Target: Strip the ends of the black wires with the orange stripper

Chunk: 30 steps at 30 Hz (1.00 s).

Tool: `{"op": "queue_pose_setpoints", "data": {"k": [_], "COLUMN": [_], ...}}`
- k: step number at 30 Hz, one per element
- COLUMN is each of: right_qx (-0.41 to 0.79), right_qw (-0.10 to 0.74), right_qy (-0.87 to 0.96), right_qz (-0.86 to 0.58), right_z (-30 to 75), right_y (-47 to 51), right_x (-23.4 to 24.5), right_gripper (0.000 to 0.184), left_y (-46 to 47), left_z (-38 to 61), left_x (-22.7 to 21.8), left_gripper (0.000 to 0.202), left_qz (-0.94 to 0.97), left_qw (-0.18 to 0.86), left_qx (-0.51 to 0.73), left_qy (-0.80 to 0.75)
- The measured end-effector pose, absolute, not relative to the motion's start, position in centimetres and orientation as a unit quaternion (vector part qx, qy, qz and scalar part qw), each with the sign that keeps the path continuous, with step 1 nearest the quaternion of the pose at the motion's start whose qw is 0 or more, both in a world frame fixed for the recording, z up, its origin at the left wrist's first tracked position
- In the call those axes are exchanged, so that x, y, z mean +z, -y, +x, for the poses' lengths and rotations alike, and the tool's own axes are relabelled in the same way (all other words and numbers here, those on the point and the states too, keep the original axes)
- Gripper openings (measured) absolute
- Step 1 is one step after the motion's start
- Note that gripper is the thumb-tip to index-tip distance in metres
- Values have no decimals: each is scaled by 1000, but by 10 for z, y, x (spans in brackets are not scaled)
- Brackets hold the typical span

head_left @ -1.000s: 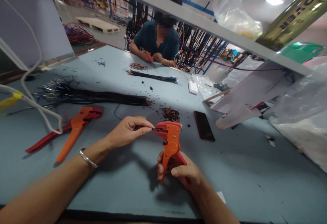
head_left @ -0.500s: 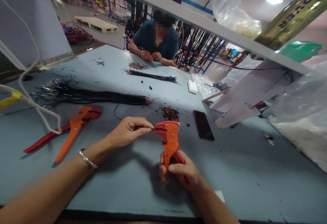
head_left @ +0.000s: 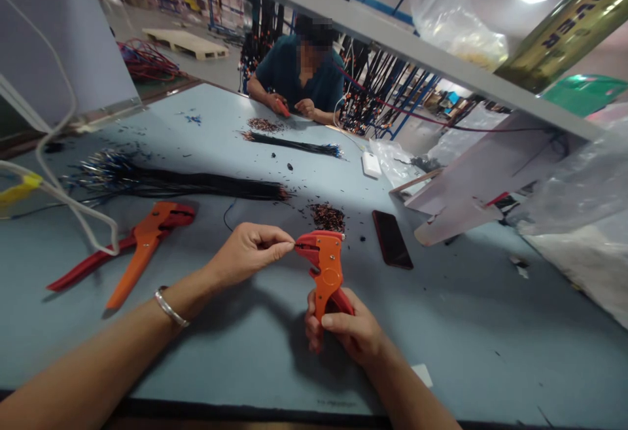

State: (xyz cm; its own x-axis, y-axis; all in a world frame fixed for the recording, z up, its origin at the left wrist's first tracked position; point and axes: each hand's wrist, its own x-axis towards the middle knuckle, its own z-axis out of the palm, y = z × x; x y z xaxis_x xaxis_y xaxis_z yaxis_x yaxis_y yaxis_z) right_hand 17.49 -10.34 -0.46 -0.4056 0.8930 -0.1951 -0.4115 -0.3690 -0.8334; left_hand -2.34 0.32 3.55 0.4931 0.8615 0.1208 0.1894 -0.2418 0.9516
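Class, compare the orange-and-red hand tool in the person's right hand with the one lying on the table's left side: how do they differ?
The held tool is gripped roughly upright by the right hand; the lying tool rests on the table. The held tool's head faces left, the lying tool's right. Both are orange and red, with two handles.

The 2 orange-and-red wire strippers point(head_left: 330, 274) look smooth, of painted metal or hard plastic; I cannot tell which. The desk point(head_left: 235, 368) has a smooth, matt surface. The bracelet point(head_left: 169, 307) is shiny metal, the smartphone point(head_left: 392, 239) glossy, the bag point(head_left: 434, 14) wrinkled clear plastic, the pallet point(head_left: 184, 42) bare wood.
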Motion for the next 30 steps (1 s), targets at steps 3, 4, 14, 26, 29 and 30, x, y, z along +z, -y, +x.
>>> {"op": "queue_pose_setpoints", "data": {"k": [3, 4, 14, 26, 29, 30], "right_qx": [755, 753, 754, 744, 738, 737], "right_qw": [432, 433, 435, 441, 444, 444], "right_qy": [362, 363, 359, 359, 356, 357], "right_qz": [-336, -336, -337, -350, -361, -364], "right_z": [175, 174, 174, 172, 170, 170], "right_y": [103, 104, 104, 107, 107, 107], "right_x": [-3, -3, -3, -7, -7, -7], "right_gripper": [30, 30, 29, 27, 27, 28], "left_y": [-1, -1, -1, 1, 2, 2], "left_z": [-22, -21, -21, -20, -19, -19], "left_x": [36, 36, 39, 41, 40, 40], "left_gripper": [25, 25, 26, 26, 27, 27], "left_qz": [699, 695, 679, 681, 675, 674], "left_qw": [500, 503, 521, 523, 526, 525], "left_qx": [336, 335, 331, 328, 329, 330], "left_qy": [-384, -389, -398, -394, -399, -400]}}
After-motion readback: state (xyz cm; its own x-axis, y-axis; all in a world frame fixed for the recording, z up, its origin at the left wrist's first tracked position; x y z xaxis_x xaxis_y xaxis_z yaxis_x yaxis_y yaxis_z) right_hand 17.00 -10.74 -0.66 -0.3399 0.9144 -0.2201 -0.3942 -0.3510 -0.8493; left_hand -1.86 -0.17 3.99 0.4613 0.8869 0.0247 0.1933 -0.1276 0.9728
